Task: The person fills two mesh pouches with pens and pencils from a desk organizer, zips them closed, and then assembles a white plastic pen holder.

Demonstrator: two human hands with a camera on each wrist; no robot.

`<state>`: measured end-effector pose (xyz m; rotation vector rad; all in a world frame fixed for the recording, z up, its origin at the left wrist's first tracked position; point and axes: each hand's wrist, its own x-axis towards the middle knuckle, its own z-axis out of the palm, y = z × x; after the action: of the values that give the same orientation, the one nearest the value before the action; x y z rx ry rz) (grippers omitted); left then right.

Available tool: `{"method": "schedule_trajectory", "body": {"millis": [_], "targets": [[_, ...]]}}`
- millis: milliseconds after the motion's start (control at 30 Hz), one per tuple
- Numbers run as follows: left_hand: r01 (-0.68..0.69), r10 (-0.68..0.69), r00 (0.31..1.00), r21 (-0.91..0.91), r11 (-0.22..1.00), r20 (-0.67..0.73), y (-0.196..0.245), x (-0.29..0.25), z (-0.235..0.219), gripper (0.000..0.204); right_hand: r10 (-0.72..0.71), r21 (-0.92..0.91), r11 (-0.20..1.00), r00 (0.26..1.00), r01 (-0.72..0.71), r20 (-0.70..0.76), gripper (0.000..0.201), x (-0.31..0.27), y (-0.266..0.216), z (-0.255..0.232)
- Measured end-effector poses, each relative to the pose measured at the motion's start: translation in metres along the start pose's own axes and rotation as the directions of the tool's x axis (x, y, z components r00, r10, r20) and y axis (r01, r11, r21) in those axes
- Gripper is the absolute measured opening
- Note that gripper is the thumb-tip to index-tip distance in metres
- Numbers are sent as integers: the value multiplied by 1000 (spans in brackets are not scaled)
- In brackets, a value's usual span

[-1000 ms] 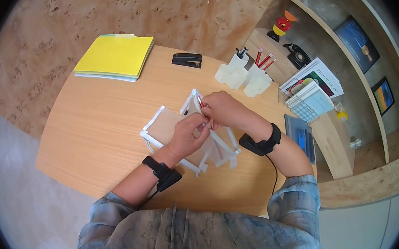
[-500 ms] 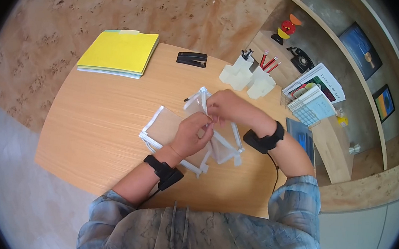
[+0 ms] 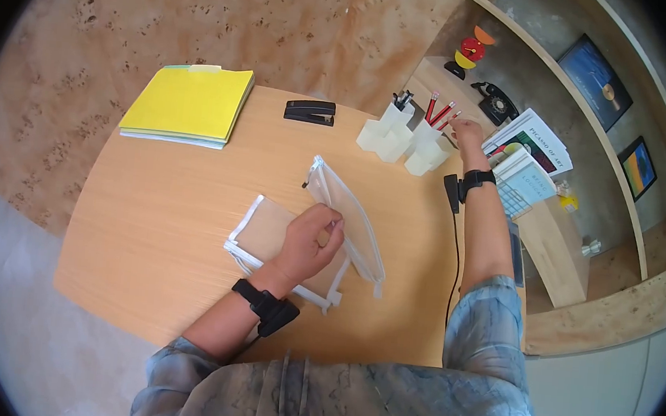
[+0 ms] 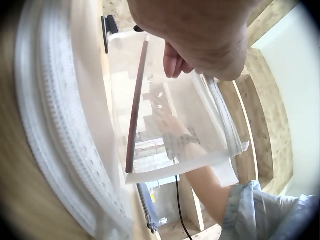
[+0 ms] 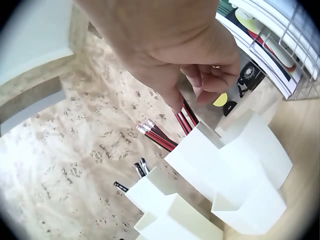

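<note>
With my left hand (image 3: 310, 242) I pinched the translucent zipper pouch (image 3: 360, 226) and held it raised above the table (image 3: 149, 224); a dark red pencil (image 4: 136, 110) showed along its side. A second pouch (image 3: 268, 222) lay flat beneath this hand. My right hand (image 3: 469, 133) was at the white pencil holder (image 5: 194, 155), its fingers bent beside the red-and-black pencils (image 5: 184, 121); whether they gripped one, I could not tell.

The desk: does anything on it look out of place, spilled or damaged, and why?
Nothing looks spilled or damaged. One thing seems mildly odd: a lone pencil shows in the translucent pouch that the left hand holds, while other red pencils stand in a white holder.
</note>
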<state>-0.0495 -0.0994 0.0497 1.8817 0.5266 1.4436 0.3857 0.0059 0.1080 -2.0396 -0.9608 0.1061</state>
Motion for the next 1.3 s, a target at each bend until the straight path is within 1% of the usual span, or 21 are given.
{"method": "schedule_trajectory", "body": {"millis": [100, 200, 267, 300, 367, 400, 433, 467, 533, 567, 600, 633, 667, 700, 733, 800, 900, 1000, 1100, 1200, 1300], "targets": [[-14, 14, 1000, 9, 1000, 15, 0, 1, 0, 5, 49, 48, 997, 996, -52, 70, 22, 6, 7, 9], [-19, 19, 1000, 21, 1000, 11, -1, 1, 0, 5, -5, -98, 995, 1000, 6, 12, 21, 15, 18, 20], [-29, 29, 1000, 24, 999, 0, -1, 2, 0, 6, -134, -99, 988, 978, 119, -161, 21, 5, 7, 17], [-34, 34, 999, 28, 999, 0, -2, 2, 0, 6, -198, -108, 978, 949, 176, -245, 22, -1, -3, 14], [-42, 42, 999, 33, 999, 3, -3, 1, 0, 7, -235, 20, 960, 845, 278, -480, 23, -33, -52, -3], [-39, 39, 999, 30, 999, 5, -3, 1, 0, 7, -351, 58, 897, 787, 438, -508, 21, -39, -68, -12], [-35, 35, 999, 27, 999, 7, -2, 2, 0, 7, -454, 91, 806, 709, 585, -539, 20, -45, -85, -20], [-31, 31, 999, 23, 999, 8, -2, 2, 0, 7, -486, 145, 780, 735, 608, -473, 20, -62, -109, -31], [-17, 17, 1000, 33, 999, 10, -3, 1, 0, 6, -551, 257, 727, 764, 637, -335, 21, -114, -162, -50], [-10, 9, 1000, 37, 999, 13, -3, 1, 1, 5, -571, 362, 727, 806, 584, -153, 20, -134, -181, -58], [-1, 0, 1000, 35, 999, 8, -3, 1, 1, 5, -584, 453, 733, 811, 508, 34, 20, -155, -196, -63], [8, -8, 1000, 34, 999, 6, -2, 2, 1, 5, -569, 469, 781, 778, 412, 265, 21, -180, -212, -68], [15, -16, 1000, 33, 999, 4, -2, 2, 1, 5, -531, 459, 830, 698, 316, 480, 23, -205, -222, -69], [20, -21, 1000, 31, 999, 9, -1, 1, 1, 5, -488, 416, 869, 596, 266, 638, 25, -226, -224, -68], [23, -24, 1000, 30, 999, 13, -2, 1, 1, 5, -428, 363, 904, 471, 227, 771, 27, -241, -225, -66], [28, -29, 999, 14, 1000, 16, -1, 2, -1, 5, -269, 168, 934, 310, 316, 912, 29, -255, -226, -60], [41, -41, 999, -13, 999, 21, 1, 2, -3, 6, -79, 56, 978, 108, 201, 991, 24, -244, -204, -41], [44, -43, 999, -31, 999, 31, 0, 1, -3, 8, 47, -59, 964, 52, 258, 998, 20, -241, -197, -31], [21, -18, 999, -50, 999, 49, 1, 0, -1, 9, 70, -74, 949, 25, 307, 997, 17, -237, -188, -14], [7, -3, 997, -50, 999, 76, -1, -1, -1, 8, 15, -75, 885, 132, 460, 991, 15, -231, -180, 10], [11, -5, 997, -70, 997, 77, 2, 0, -2, 7, 22, -119, 858, 196, 499, 980, 12, -241, -188, 25]]}}
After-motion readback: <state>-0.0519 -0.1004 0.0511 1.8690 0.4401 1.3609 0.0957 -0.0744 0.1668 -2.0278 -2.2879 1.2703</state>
